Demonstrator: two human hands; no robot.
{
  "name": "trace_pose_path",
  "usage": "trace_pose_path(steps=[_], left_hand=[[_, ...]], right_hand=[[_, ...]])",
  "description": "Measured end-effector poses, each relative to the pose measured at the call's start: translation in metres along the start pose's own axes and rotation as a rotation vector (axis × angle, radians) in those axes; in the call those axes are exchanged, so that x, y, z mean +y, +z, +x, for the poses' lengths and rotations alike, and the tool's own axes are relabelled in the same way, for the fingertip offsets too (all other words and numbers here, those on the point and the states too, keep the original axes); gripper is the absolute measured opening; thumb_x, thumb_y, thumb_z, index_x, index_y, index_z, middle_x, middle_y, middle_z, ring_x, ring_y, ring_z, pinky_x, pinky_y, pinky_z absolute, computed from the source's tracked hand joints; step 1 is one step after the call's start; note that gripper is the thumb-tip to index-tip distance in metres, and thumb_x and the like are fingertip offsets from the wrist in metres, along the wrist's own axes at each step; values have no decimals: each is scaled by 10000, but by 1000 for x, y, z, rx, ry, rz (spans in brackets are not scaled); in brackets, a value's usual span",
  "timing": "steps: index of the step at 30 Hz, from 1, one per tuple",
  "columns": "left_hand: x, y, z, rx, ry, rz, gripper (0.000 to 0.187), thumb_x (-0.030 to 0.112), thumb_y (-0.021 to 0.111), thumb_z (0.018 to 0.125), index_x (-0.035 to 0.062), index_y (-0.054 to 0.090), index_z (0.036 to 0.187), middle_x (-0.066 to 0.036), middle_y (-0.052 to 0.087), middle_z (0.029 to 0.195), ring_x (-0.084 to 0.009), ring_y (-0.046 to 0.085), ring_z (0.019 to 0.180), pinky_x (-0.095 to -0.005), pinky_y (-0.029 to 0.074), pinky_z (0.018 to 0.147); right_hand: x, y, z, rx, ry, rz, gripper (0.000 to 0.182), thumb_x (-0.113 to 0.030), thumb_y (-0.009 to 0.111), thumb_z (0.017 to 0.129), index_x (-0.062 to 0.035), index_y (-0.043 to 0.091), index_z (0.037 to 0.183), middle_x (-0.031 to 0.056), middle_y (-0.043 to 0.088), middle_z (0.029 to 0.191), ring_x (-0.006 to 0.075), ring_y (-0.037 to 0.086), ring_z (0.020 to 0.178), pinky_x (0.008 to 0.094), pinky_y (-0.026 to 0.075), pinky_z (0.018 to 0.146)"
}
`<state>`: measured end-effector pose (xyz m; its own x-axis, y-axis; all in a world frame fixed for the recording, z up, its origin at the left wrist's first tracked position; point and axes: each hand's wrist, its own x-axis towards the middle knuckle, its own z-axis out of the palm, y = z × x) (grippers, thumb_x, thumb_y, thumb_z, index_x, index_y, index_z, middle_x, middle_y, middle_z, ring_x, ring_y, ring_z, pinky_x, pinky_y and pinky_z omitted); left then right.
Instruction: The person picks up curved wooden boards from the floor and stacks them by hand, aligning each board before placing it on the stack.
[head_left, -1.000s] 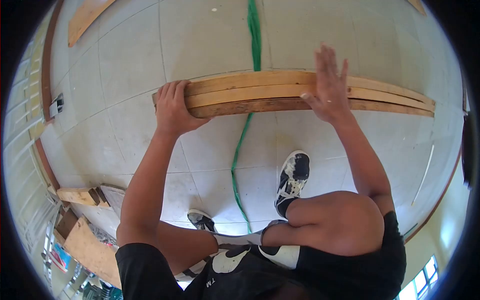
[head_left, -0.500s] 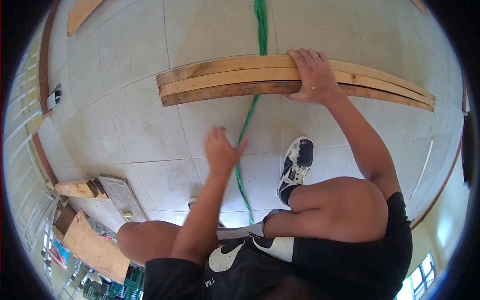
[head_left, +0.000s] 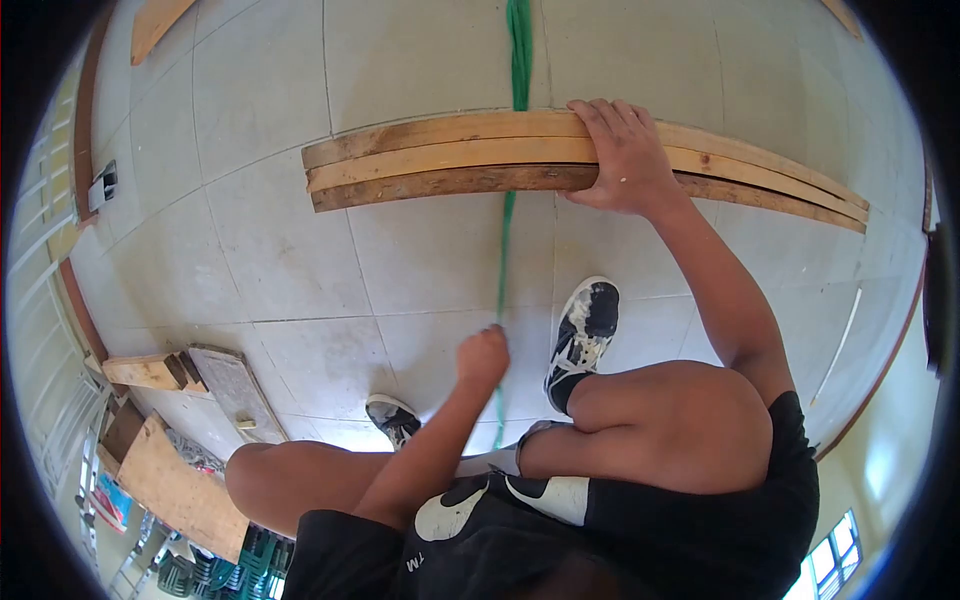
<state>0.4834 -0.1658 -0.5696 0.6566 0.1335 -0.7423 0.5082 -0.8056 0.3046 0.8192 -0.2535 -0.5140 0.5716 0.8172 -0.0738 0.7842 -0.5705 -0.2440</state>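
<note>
Several long wooden planks (head_left: 440,156) lie side by side across the floor, the nearest one darker and rough. My right hand (head_left: 630,160) is closed around them right of their middle, fingers over the far edge and thumb at the near edge. A green cord (head_left: 503,260) passes beneath the planks, its far part a thicker bunched length and its near part running toward me between my feet. My left hand (head_left: 484,355) is closed in a fist on the near part of the cord, well short of the planks. The cord looks straight between that fist and the wood.
My two shoes (head_left: 588,325) stand on the tiled floor (head_left: 290,275) on either side of the cord. At the left lie short wood pieces (head_left: 145,371), a worn board (head_left: 238,392) and a plywood sheet (head_left: 180,490). Another board (head_left: 155,28) lies at the far left.
My left hand has come down toward me and rightward, going from open fingers to a fist on the cord. The cord has straightened. My right hand stays on the planks.
</note>
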Motion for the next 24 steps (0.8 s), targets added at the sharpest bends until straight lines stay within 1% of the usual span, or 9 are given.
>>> trace_pose_path(steps=[6, 8, 14, 15, 16, 19, 21, 23, 24], left_hand=[[50, 23, -2, -130, 44, -32, 166, 106, 469, 821, 22, 612, 819, -185, 667, 775, -336, 675, 699, -435, 546, 616], [42, 22, -2, -144, 45, -29, 168, 108, 468, 823, 24, 614, 823, -183, 670, 780, -334, 677, 707, -432, 547, 625], [17, 11, -11, -199, -21, -16, 178, 115, 463, 838, 36, 621, 863, -171, 677, 840, -329, 678, 761, -427, 548, 661], [11, 13, -15, -262, 16, 15, 210, 199, 498, 848, 32, 620, 885, -179, 672, 849, -345, 668, 786, -432, 543, 675], [7, 4, -17, -320, 41, 42, 274, 283, 533, 858, 28, 619, 908, -188, 667, 859, -362, 658, 811, -438, 538, 689], [-3, -75, -31, -318, 37, -72, 292, 298, 555, 859, 54, 605, 1012, -177, 652, 975, -316, 639, 933, -412, 524, 766], [-27, -152, -54, -18, 70, -381, 315, 313, 596, 850, 49, 593, 1024, -150, 648, 931, -290, 635, 873, -400, 509, 746], [-58, -228, -102, 454, 51, -677, 264, 198, 640, 826, 42, 583, 1031, -112, 639, 878, -249, 623, 797, -379, 493, 716], [-82, -249, -130, 658, 31, -631, 265, 148, 655, 810, 44, 584, 1044, -102, 636, 861, -226, 620, 790, -356, 491, 711]], right_hand=[[1, 0, 0, 9, -13, 18, 931, -490, 789, 558, -81, 413, 1305, 121, 511, 1181, 291, 468, 1085, 427, 343, 975], [1, 1, 0, 3, 7, 88, 931, -403, 816, 521, -112, 402, 1302, 126, 505, 1176, 309, 455, 1111, 440, 332, 994], [-3, -5, 1, -8, 13, 57, 919, -464, 791, 549, -80, 423, 1299, 147, 509, 1215, 319, 474, 1102, 447, 338, 986], [-3, -4, 1, 5, -11, 61, 919, -464, 791, 549, -80, 423, 1299, 147, 509, 1215, 319, 474, 1102, 447, 338, 986], [-1, -1, 0, -2, 10, 60, 928, -418, 809, 534, -89, 411, 1306, 155, 505, 1211, 331, 469, 1120, 462, 334, 988], [2, 6, 0, 46, -50, 123, 924, -380, 820, 513, -72, 434, 1294, 172, 501, 1248, 373, 446, 1171, 496, 329, 993], [-5, 1, 3, 16, -52, 117, 941, -323, 819, 519, -72, 414, 1330, 176, 503, 1244, 376, 445, 1168, 497, 325, 999], [-3, 8, 4, -5, -96, 27, 909, -299, 786, 565, -89, 379, 1351, 176, 489, 1249, 381, 425, 1179, 490, 318, 995], [-12, 1, 7, -109, -26, -28, 921, -300, 778, 577, -83, 348, 1362, 184, 469, 1255, 385, 415, 1180, 493, 310, 993]])
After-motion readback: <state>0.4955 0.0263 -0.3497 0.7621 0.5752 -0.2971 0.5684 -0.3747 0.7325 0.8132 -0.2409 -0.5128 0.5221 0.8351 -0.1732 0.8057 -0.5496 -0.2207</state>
